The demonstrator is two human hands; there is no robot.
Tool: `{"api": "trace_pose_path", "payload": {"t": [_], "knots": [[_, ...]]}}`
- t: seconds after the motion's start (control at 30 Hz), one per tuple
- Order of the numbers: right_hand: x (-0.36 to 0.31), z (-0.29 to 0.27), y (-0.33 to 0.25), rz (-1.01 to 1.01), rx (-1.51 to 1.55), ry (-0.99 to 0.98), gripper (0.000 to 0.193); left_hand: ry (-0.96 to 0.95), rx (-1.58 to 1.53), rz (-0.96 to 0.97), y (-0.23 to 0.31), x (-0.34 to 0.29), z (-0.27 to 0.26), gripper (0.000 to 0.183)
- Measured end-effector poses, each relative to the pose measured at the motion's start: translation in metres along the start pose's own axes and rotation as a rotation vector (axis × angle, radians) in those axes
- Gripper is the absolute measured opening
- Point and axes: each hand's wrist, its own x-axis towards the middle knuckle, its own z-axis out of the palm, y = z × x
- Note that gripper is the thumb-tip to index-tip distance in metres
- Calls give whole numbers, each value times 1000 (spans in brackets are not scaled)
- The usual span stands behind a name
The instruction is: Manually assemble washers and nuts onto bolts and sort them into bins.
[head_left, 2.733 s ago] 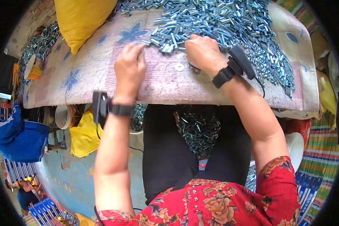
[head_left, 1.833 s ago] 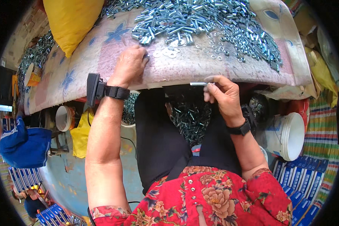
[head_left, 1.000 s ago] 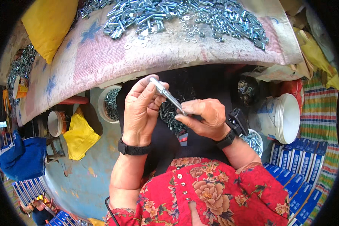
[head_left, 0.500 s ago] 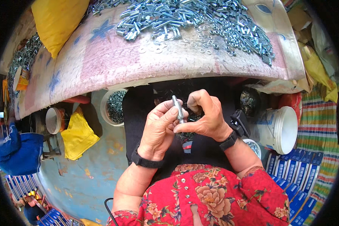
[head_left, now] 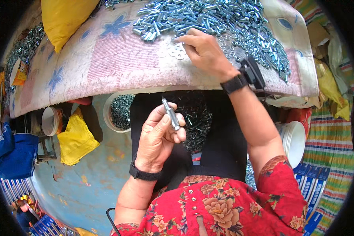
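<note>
- The left hand [head_left: 159, 135], in the lower centre of the frame, is closed around a slim metal bolt [head_left: 171, 114], pinched between thumb and fingers so that it stands nearly upright with its thin end pointing up; it is held over the person's dark lap, not over the counter.
- The right hand [head_left: 202, 51], in the upper centre of the frame, reaches onto the padded counter [head_left: 106, 63]; its fingertips are curled down among a scatter of small flat washers [head_left: 177, 50] lying at the near edge of the big heap of bolts [head_left: 216, 19]. Whether a washer is already pinched I cannot tell, since the fingers hide their own tips.
- The step in hand looks like fitting-up: one bolt is chosen and held ready while the other hand goes for a small part to put on it.
- By my judgement the next move calls for a fine pinch on a single washer, lifting it free of its neighbours, then bringing the two hands together below the counter edge and lining the hole up with the bolt's thin end.
- A dark apron in the lap [head_left: 192, 118] already carries a mound of metal pieces, and a pale bucket [head_left: 120, 112] holding more of them stands just left of the lap, under the counter edge.
- A yellow cushion [head_left: 63, 17] lies on the counter at upper left, well apart from both hands.
</note>
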Motion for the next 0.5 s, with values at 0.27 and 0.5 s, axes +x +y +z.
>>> {"api": "trace_pose_path", "payload": {"t": [0.27, 0.5], "knots": [[-24, -21, 18, -72, -287, -354, 12, 82, -2, -63, -8, -4, -17, 24], [-51, -43, 43, 102, -95, -155, 12, 67, 26, -110, -16, -1, -16, 24]]}}
